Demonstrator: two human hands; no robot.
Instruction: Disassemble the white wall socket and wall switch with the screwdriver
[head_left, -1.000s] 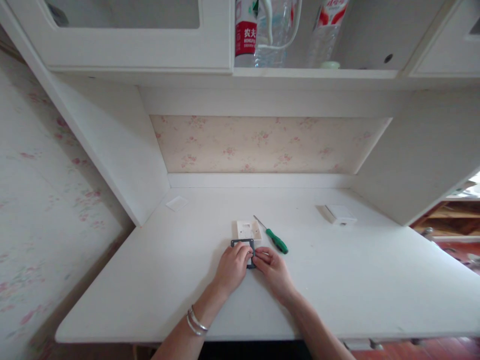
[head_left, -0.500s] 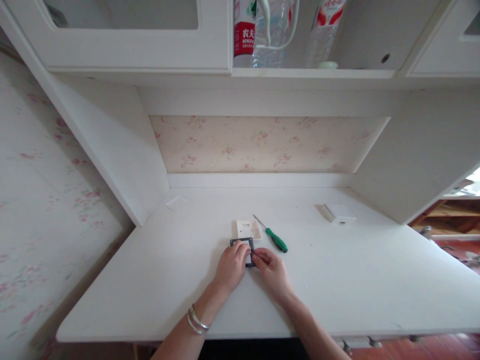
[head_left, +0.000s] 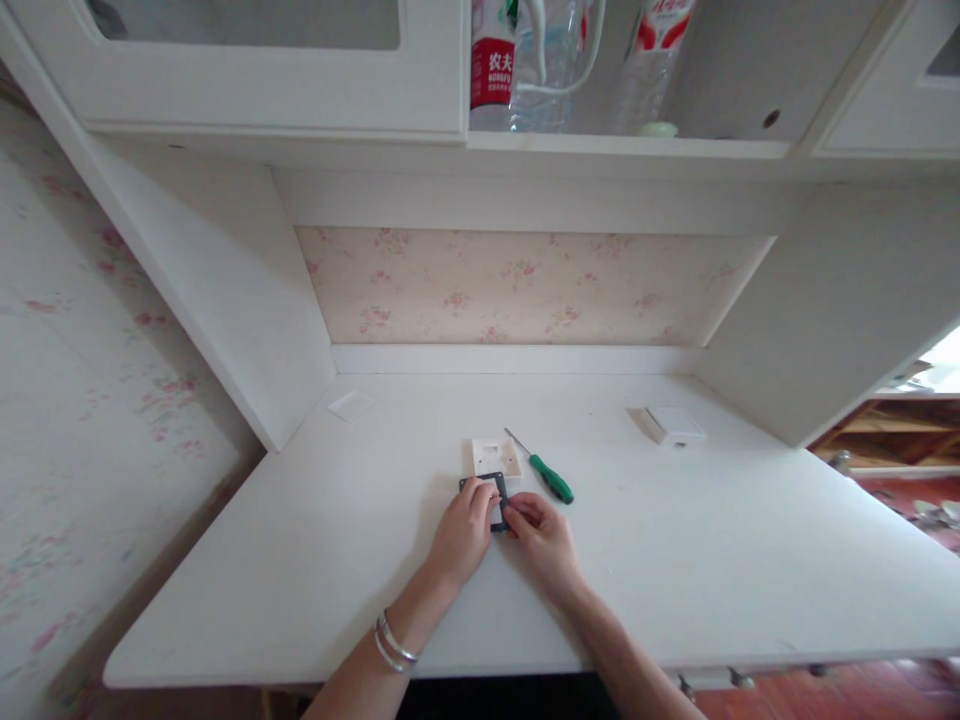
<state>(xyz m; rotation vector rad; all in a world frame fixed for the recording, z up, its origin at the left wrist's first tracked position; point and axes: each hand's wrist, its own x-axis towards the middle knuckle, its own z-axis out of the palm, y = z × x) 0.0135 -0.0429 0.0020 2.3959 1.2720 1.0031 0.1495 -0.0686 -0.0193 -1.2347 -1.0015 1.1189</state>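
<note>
On the white desk lies a small square plate with a dark frame and a pale middle (head_left: 496, 514), partly covered by my fingers. My left hand (head_left: 463, 525) rests over its left side, fingers curled onto it. At its right edge is my right hand (head_left: 544, 540), with thumb and fingers pinched together; whatever sits between those fingertips is too small to make out. Just beyond the plate is a white square box shell (head_left: 493, 458) with its inside facing up. To the right of that shell lies a screwdriver (head_left: 553, 479) with a green handle, its tip pointing away and left.
A closed white box (head_left: 675, 426) stands at the desk's back right. A thin white square piece (head_left: 350, 405) lies at the back left. Overhead, a cabinet shelf (head_left: 626, 145) holds plastic bottles (head_left: 493, 75) and a clear jug. Side panels bound the desk (head_left: 300, 590).
Both hands stay at the dark-framed plate with hardly any movement. The whole view has shifted very slightly.
</note>
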